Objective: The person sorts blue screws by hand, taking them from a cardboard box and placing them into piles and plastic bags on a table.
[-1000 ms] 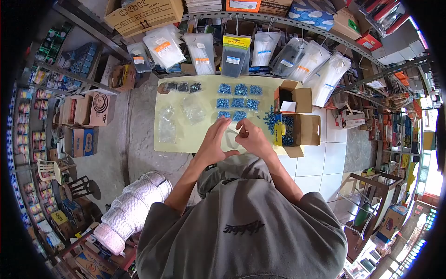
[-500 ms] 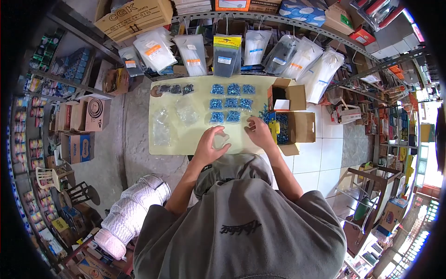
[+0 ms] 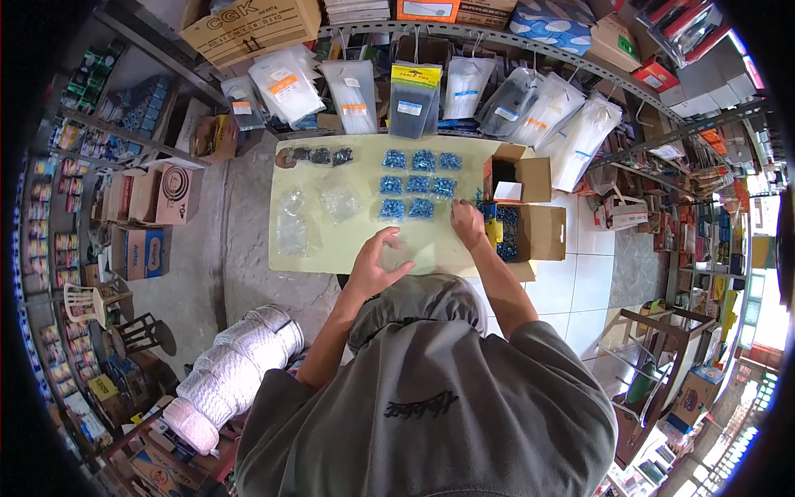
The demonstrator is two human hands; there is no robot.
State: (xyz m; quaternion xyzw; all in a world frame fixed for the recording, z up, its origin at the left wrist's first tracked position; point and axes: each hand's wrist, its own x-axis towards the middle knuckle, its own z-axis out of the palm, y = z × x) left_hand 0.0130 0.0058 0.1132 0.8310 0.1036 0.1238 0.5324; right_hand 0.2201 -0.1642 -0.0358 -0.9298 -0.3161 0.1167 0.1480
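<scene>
My left hand [image 3: 378, 265] is low over the table's front edge, thumb and fingers curved around what looks like a small clear plastic bag [image 3: 398, 243], only faintly visible. My right hand [image 3: 468, 222] has its fingers bent together at the loose blue pieces beside the open box [image 3: 507, 235]; what they hold, if anything, is hidden. Bags of small blue screw-like pieces [image 3: 421, 184] lie in rows in front of my hands. Flat clear plastic bags [image 3: 291, 225] rest at the left of the table.
The pale yellow table [image 3: 331, 258] also carries packets of dark pieces [image 3: 320, 156] at its far left. Another open carton [image 3: 530, 178] stands behind the box. Hanging packs of cable ties [image 3: 416, 108] line the rack beyond. Rolls of white rope [image 3: 240, 364] lie at my left.
My right hand has moved slightly right and toward the box, and its fingers have drawn together. My left hand stays nearly in place. The whole view has shifted a little.
</scene>
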